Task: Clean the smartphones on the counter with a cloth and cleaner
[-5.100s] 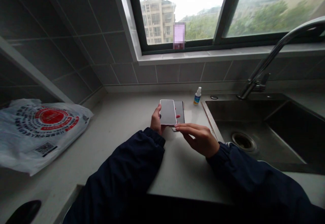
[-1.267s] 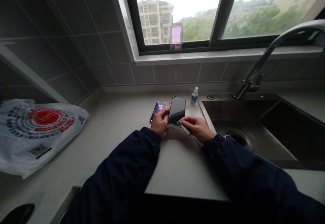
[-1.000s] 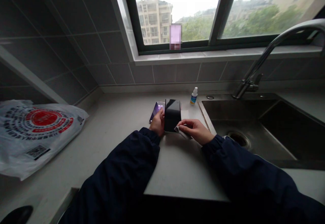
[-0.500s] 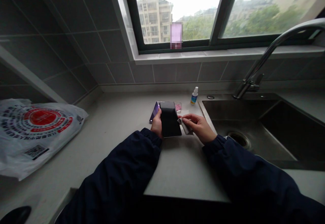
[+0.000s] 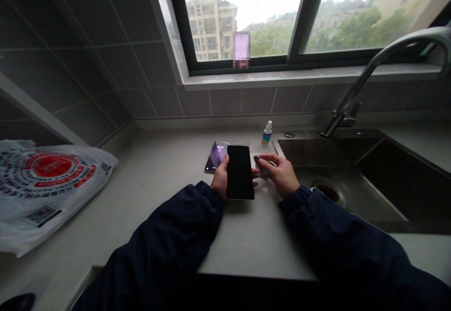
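Observation:
My left hand (image 5: 221,178) grips a black smartphone (image 5: 240,172) with its dark screen facing me, thumb along the left edge and fingertips showing past the right edge. Just right of it, my right hand (image 5: 282,174) pinches a small grey cloth (image 5: 262,166), apart from the screen. Behind the held phone, a second phone (image 5: 215,157) with a lit purple lock screen lies on the counter, partly hidden. A small white bottle with a blue and yellow label (image 5: 267,135) stands upright beyond my right hand.
A stainless steel sink (image 5: 352,160) with a curved faucet (image 5: 355,85) lies to the right. On the left, a white plastic bag with red print (image 5: 49,184) rests on the pale counter (image 5: 158,160). A window (image 5: 243,15) is ahead.
The held phone has come slightly nearer and turned more squarely to me. The cloth has moved off its right edge. More of the second phone's lit screen shows.

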Demonstrator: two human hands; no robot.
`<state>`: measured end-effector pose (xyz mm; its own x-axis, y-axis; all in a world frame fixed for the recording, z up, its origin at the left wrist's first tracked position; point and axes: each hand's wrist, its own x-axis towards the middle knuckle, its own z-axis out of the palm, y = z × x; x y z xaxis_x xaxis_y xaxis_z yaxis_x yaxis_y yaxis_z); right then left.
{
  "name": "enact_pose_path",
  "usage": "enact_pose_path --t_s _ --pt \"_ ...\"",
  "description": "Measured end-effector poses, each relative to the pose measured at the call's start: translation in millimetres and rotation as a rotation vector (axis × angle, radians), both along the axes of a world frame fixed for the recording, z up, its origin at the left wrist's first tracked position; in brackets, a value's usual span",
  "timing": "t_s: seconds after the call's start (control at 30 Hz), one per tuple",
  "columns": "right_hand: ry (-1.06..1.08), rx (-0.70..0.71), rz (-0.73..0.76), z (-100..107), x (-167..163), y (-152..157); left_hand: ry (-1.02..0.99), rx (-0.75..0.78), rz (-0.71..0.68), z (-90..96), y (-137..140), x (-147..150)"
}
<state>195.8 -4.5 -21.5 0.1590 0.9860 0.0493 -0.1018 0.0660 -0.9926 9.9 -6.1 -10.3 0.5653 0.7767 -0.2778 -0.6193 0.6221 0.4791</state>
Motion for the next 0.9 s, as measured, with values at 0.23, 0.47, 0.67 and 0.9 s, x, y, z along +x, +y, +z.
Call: enact_pose_path --t_s 0.23,0.47,0.67,0.9 --pt "0.049 -0.071 0.051 2.6 -3.8 -2.7 -0.009 0.005 0.079 3.7 -2.1 4.7" --pt "0.347 -0.124 0.106 10.2 -5.0 -1.9 0.080 0.085 0.127 10.4 -1.0 -2.2" --pt "0.419 -0.209 0.205 14.5 -4.7 -3.7 0.067 0.152 0.173 18.8 -0.5 -8.9" --pt "0.387 -0.320 0.462 18.0 -7.2 -10.6 0.025 0.214 0.241 22.4 1.6 -16.0"
